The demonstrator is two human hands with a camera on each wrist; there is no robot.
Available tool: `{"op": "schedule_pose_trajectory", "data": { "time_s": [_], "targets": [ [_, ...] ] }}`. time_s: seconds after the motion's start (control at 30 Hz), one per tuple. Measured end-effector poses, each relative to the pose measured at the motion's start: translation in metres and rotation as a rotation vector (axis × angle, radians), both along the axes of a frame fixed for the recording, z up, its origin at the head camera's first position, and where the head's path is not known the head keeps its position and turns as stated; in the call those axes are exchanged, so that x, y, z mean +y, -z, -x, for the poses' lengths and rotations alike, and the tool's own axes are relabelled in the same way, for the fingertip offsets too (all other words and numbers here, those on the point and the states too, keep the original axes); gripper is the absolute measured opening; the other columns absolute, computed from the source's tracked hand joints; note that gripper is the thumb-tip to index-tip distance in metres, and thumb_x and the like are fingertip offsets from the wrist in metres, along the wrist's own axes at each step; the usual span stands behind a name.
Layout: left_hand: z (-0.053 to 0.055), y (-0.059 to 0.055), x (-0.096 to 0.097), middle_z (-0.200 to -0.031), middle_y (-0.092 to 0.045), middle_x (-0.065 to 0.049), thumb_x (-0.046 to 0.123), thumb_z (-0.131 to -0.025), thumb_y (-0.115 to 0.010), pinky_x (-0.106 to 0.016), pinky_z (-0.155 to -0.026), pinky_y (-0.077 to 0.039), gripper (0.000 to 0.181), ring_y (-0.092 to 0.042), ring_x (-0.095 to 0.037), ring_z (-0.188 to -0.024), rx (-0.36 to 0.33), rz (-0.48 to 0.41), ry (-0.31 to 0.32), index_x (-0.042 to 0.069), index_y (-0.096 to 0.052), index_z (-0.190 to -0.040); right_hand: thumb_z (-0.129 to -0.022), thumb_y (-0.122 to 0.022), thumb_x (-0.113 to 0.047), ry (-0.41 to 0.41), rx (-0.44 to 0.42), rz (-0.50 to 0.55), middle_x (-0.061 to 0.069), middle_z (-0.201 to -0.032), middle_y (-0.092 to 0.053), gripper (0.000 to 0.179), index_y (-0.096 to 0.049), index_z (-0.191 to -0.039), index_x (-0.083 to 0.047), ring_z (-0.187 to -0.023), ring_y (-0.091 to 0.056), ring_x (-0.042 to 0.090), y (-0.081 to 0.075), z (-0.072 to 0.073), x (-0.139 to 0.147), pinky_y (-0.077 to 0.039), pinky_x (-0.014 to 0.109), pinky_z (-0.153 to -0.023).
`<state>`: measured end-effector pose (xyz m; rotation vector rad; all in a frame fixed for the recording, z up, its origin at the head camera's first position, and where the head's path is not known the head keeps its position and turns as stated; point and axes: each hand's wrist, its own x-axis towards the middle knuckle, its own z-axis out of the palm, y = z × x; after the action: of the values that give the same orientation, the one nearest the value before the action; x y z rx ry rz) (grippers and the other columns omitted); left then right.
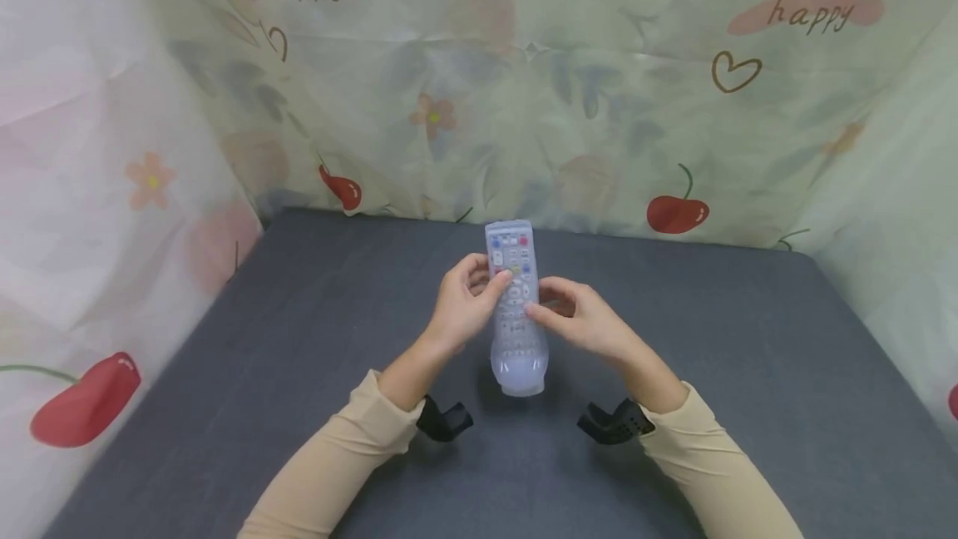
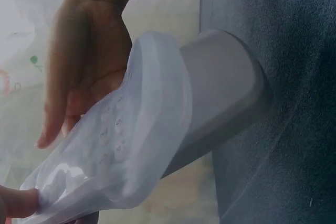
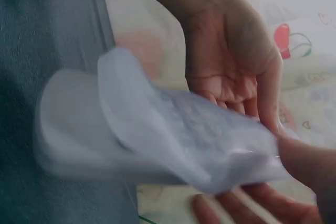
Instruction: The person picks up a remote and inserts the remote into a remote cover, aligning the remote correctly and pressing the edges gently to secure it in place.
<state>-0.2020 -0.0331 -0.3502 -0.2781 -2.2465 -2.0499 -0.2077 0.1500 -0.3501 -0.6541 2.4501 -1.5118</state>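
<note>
A remote control (image 2: 226,82) in a translucent soft cover (image 1: 516,331) is held up over the dark table. The cover's flared mouth faces me, and the pale, smooth end of the remote sticks out of it. My left hand (image 1: 466,298) grips the covered remote from the left, thumb on the buttons and fingers behind. On the other side my right hand (image 1: 584,318) pinches the edge lower down, its thumb at the front. In the right wrist view the right-hand fingers (image 3: 252,203) curl beneath the blurred cover, and the left hand (image 3: 226,61) shows beyond it.
The dark table (image 1: 262,389) spreads beneath both forearms. A printed cloth (image 1: 531,106) with cherries and hearts hangs behind it, with pale cloth at both sides. Black wrist mounts (image 1: 445,421) stick out inward from the beige sleeves (image 1: 337,456).
</note>
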Motion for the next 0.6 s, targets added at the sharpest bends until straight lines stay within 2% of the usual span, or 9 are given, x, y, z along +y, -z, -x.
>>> {"op": "schedule_pose_trajectory", "data": {
  "time_s": [0.1,0.2,0.43,0.6],
  "targets": [
    [0.0,0.0,0.0,-0.104,-0.066,-0.025,0.009,-0.091,-0.059,-0.034,-0.075,-0.055,0.026,-0.067,-0.031,-0.091,0.005,0.008,0.01,-0.005,-0.055,-0.112,-0.096,-0.052,-0.017,0.073,0.044,0.044,0.023,-0.112,-0.061,0.033,-0.054,-0.121,0.004,-0.088,-0.064,0.01,-0.003,0.003,0.002,-0.054,0.036,-0.084],
    [-0.001,0.001,0.001,-0.103,-0.066,-0.025,0.009,-0.091,-0.058,-0.033,-0.072,-0.055,0.025,-0.068,-0.029,-0.088,0.007,0.029,0.026,-0.005,-0.056,-0.111,-0.096,-0.053,-0.015,0.104,0.095,0.06,0.022,-0.106,-0.063,0.027,-0.058,-0.114,0.004,-0.083,-0.064,0.007,-0.006,0.005,0.003,-0.055,0.035,-0.083],
    [-0.003,0.004,0.004,-0.108,-0.065,-0.023,0.01,-0.092,-0.057,-0.035,-0.076,-0.055,0.027,-0.067,-0.032,-0.097,-0.025,0.031,0.04,-0.004,-0.055,-0.114,-0.092,-0.058,-0.009,0.137,0.323,-0.096,0.012,-0.083,-0.065,0.009,-0.062,-0.09,-0.002,-0.074,-0.061,0.015,-0.01,0.002,0.003,-0.05,0.025,-0.067],
    [-0.003,0.005,0.005,-0.11,-0.064,-0.024,0.009,-0.092,-0.056,-0.036,-0.076,-0.056,0.026,-0.066,-0.034,-0.099,-0.055,0.002,0.022,-0.004,-0.055,-0.115,-0.091,-0.058,-0.004,0.124,0.537,-0.238,0.007,-0.076,-0.06,0.007,-0.06,-0.084,-0.005,-0.068,-0.053,0.013,-0.011,-0.003,-0.001,-0.046,0.029,-0.062]
  ]
}}
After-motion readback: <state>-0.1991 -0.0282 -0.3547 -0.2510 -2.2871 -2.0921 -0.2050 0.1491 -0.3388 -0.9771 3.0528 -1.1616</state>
